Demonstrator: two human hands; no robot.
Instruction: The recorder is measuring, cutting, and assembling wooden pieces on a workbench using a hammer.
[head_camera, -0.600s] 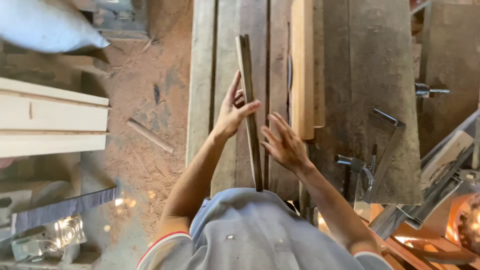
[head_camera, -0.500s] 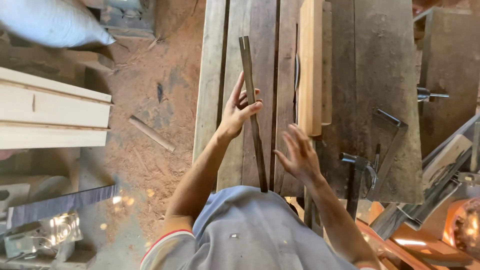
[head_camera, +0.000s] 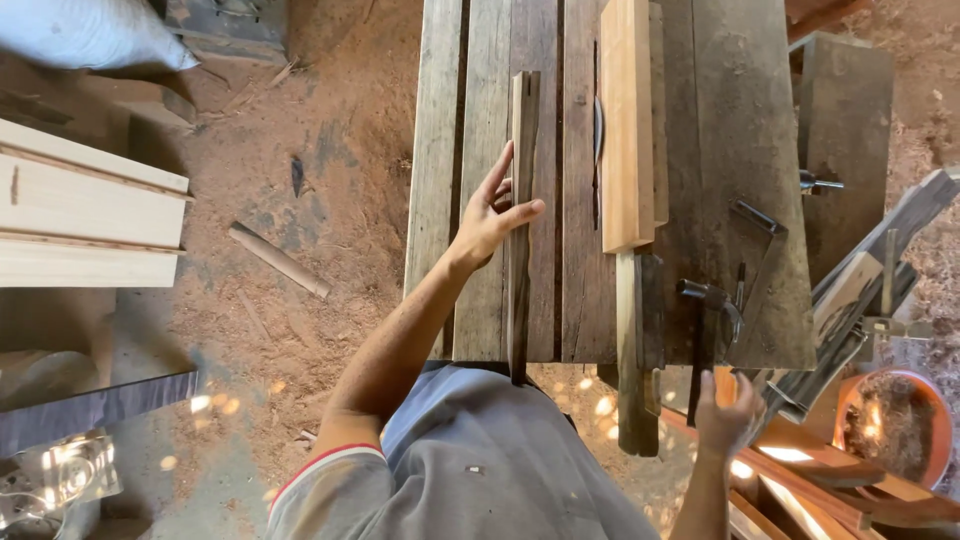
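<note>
Hands first, nearest the body: right hand (head_camera: 727, 412) hangs just off the near edge of the bench (head_camera: 740, 120), toward its near-right corner, fingers loosely apart and closed on nothing, just below the handle of a hammer (head_camera: 703, 335) whose head lies on the boards by that edge. Left hand (head_camera: 492, 215) rests further in, on the left half of the bench, fingers spread, thumb and forefinger pressing a narrow dark wooden strip (head_camera: 520, 220) flat to the planks rather than clamped round it. Strip lies lengthwise along the boards, its near end overhanging the near edge toward the person's shirt, its far end well short of the far edge. Beside it, toward the middle, a pale wooden plank (head_camera: 628, 120) runs up to the far edge; a darker piece (head_camera: 632, 350) continues from it past the near edge. A metal square (head_camera: 760, 235) lies near the right edge. Judgement on progress: strip looks placed and steadied only; no nail, cut or mark shows on it, hammer not yet gripped, so working of the strip seems wholly ahead.
</note>
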